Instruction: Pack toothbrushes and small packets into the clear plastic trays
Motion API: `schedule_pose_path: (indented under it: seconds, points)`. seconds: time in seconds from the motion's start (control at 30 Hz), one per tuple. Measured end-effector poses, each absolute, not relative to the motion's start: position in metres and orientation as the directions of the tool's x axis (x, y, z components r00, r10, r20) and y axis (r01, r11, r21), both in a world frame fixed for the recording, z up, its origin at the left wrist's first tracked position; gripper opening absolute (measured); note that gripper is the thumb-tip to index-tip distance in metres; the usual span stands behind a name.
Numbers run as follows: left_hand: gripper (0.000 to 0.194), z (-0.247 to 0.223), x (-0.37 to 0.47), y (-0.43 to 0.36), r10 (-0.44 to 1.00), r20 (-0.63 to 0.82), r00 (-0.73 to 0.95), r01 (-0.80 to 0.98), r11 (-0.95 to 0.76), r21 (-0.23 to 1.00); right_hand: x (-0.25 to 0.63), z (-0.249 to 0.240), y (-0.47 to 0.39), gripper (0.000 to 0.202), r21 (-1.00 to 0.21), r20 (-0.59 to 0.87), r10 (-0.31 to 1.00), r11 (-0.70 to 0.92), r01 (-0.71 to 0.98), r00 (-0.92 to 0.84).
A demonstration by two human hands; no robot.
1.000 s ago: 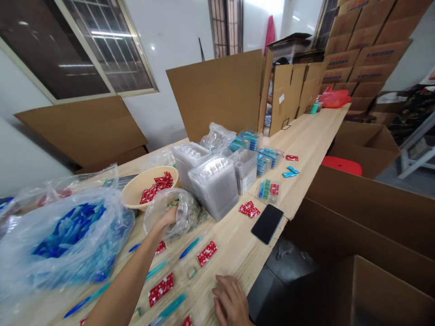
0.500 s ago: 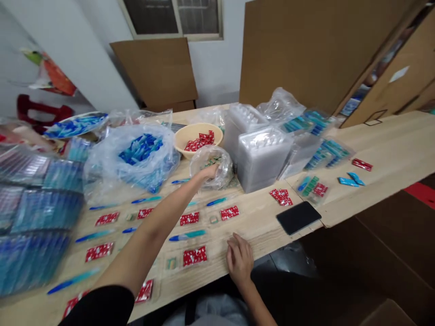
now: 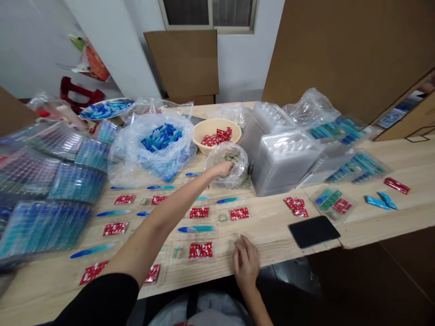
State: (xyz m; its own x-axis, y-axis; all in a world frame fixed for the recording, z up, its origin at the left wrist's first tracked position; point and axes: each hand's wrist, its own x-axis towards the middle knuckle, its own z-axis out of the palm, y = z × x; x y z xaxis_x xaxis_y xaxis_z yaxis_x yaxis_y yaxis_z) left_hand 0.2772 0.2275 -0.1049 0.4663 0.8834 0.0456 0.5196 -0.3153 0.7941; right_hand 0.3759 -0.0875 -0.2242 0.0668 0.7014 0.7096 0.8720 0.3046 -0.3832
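Observation:
My left hand [image 3: 224,169] reaches into a small clear plastic bag [image 3: 219,156] of little green-and-tan pieces [image 3: 232,159]; its fingertips are hidden there. My right hand [image 3: 246,262] rests near the table's front edge with loosely bent fingers apart, holding nothing. Between my arms and beyond lie rows of clear plastic trays, hard to see against the wood. They hold slim blue-and-teal sticks [image 3: 196,229], red printed packets [image 3: 200,250] and small green-and-tan pieces [image 3: 177,252]. My left forearm covers part of these rows.
Behind the small bag stands a cream bowl [image 3: 217,123] of red packets. Left of it is a large bag [image 3: 118,154] of blue pieces, then stacked filled packs [image 3: 44,231]. Stacked clear trays [image 3: 288,165] and a black phone [image 3: 314,231] are to the right.
The view has swung left, so everything appears farther right. My left hand remains in the small bag, and my right hand stays resting on the table.

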Motion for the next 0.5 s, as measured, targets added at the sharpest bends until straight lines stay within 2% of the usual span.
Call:
schedule_pose_path:
  seconds: [0.07, 0.2, 0.27, 0.33, 0.4, 0.5]
  points:
    - [0.023, -0.094, 0.269, 0.220, 0.892, 0.039, 0.450, 0.538, -0.306, 0.785, 0.378, -0.208, -0.080, 0.020, -0.473, 0.688, 0.719, 0.337, 0.814, 0.102]
    - [0.026, -0.075, 0.254, 0.205, 0.930, 0.174, 0.322, 0.460, -0.315, 0.830, 0.387, -0.150, -0.032, 0.023, -0.576, 0.707, 0.694, 0.452, 0.682, 0.137]
    - [0.028, -0.067, 0.249, 0.199, 0.952, 0.182, 0.245, 0.309, -0.255, 0.916, 0.390, -0.119, 0.009, 0.020, -0.646, 0.676, 0.714, 0.457, 0.612, 0.181]
    - [0.031, -0.061, 0.246, 0.194, 0.977, 0.087, 0.193, 0.065, -0.101, 0.993, 0.390, -0.095, 0.054, 0.025, -0.740, 0.610, 0.765, 0.457, 0.493, 0.208]
    - [0.032, -0.056, 0.243, 0.190, 0.981, -0.031, 0.192, -0.165, 0.064, 0.984, 0.386, -0.080, 0.095, 0.035, -0.841, 0.504, 0.841, 0.426, 0.333, 0.199]
    - [0.027, -0.055, 0.240, 0.189, 0.968, -0.098, 0.230, -0.286, 0.164, 0.944, 0.376, -0.071, 0.137, 0.045, -0.952, 0.292, 0.941, 0.268, 0.149, 0.170]
